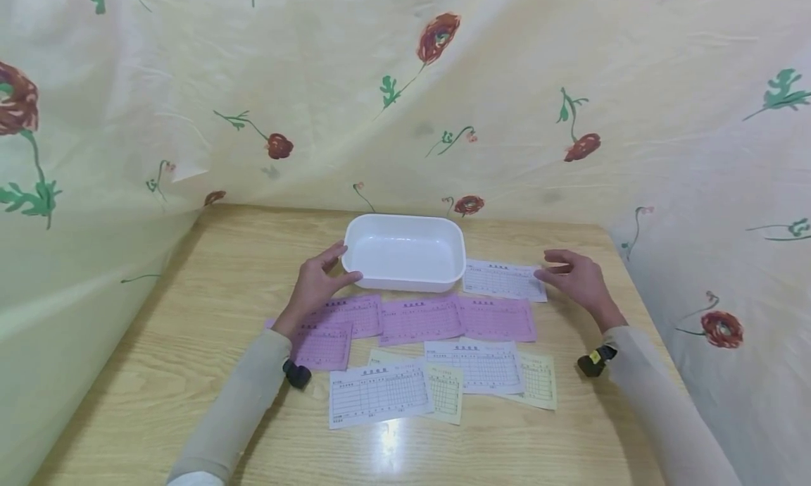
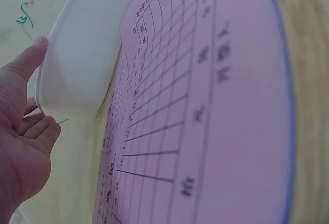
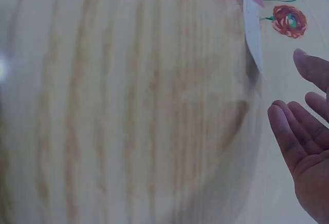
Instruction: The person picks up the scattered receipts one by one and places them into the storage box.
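A white plastic tub (image 1: pixel 405 286) stands near the back of the table. My left hand (image 1: pixel 319 278) is at its left end, with the thumb by the front corner and the fingers by the left rim; in the left wrist view the thumb (image 2: pixel 33 54) touches the rim. My right hand (image 1: pixel 578 282) hovers by the right end of a white form slip (image 1: pixel 500 280), its fingers relaxed and holding nothing. In the right wrist view this hand (image 3: pixel 308 136) is apart from the slip's edge (image 3: pixel 252 34). Pink form slips (image 1: pixel 421 320) lie in front of the tub.
Nearer the front, white slips (image 1: pixel 380 394) overlap pale yellow slips (image 1: pixel 538 380). Another pink slip (image 1: pixel 323 346) lies under the left forearm. A flowered curtain (image 1: pixel 355 120) hangs behind and beside the wooden table (image 1: pixel 209 289).
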### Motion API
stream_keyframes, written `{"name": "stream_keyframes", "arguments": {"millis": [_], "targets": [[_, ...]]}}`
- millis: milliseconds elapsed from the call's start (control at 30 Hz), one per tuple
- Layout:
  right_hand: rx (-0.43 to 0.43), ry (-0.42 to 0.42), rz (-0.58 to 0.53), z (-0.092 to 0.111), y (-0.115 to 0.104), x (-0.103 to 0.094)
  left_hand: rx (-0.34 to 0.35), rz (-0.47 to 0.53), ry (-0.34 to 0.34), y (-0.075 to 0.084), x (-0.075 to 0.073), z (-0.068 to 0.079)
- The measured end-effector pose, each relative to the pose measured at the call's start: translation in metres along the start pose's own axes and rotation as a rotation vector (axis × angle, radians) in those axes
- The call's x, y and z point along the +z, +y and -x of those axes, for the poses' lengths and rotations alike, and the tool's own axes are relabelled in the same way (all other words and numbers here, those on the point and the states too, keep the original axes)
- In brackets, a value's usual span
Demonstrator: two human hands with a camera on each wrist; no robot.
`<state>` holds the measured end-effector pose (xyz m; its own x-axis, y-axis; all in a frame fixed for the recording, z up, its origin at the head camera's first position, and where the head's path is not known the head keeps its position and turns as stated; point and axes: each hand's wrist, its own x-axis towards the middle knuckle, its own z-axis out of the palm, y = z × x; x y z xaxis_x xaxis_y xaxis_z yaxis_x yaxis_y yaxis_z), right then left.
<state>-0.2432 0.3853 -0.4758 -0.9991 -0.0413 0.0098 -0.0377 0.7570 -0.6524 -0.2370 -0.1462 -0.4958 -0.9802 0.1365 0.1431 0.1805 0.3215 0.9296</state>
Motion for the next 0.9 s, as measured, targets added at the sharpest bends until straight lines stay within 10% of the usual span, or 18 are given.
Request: {"name": "stream_keyframes", "arguments": {"millis": [900], "targets": [[0.115,-0.051,0.038,-0.0076,0.0051,0.0105,0.009,0.003,-0.004,-0.0016,-0.0005,-0.0011]]}}
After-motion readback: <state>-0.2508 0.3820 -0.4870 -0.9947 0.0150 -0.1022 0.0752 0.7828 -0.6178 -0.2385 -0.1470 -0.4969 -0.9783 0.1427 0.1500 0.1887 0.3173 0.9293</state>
